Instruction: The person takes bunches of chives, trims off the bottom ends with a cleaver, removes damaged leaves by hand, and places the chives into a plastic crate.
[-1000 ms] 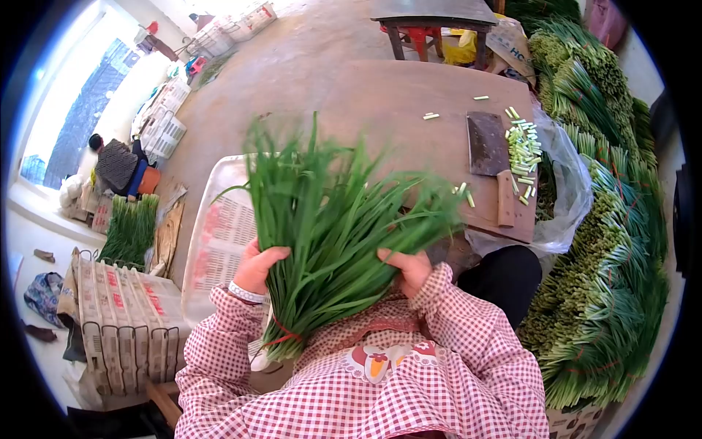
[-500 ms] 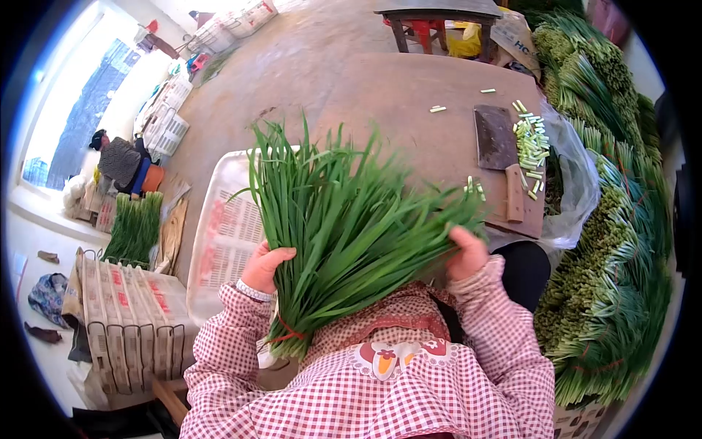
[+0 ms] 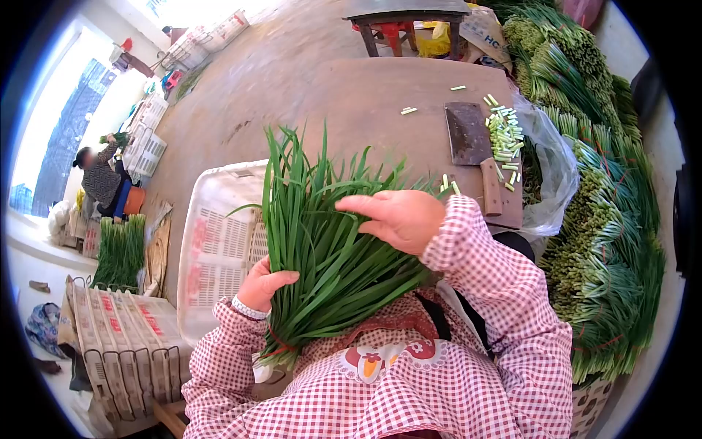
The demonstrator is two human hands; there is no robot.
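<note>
A bunch of long green garlic chives (image 3: 314, 271) rests across my lap, its leaves fanning upward and to the right. Around its lower left side my left hand (image 3: 265, 284) is closed, the thumb lying over the leaves. Near the stem ends a red band (image 3: 280, 341) ties the bunch. My right hand (image 3: 401, 219) lies over the upper right of the leaves, fingers stretched out to the left and the thumb side partly hidden. Just beyond it, a cleaver (image 3: 466, 139) lies on the brown board (image 3: 395, 88), beside many short cut stem pieces (image 3: 504, 135).
A white plastic crate (image 3: 205, 256) stands left of the chives, with stacked crates (image 3: 128, 336) nearer me. Large piles of chives (image 3: 607, 241) line the right side, by a clear plastic bag (image 3: 559, 175). A person (image 3: 102, 179) sits at the far left. A dark table (image 3: 406, 10) stands ahead.
My right hand has moved left and up from the leaf tips onto the middle of the bunch, its fingers now extended. The leaves are gathered closer. The view has shifted slightly right.
</note>
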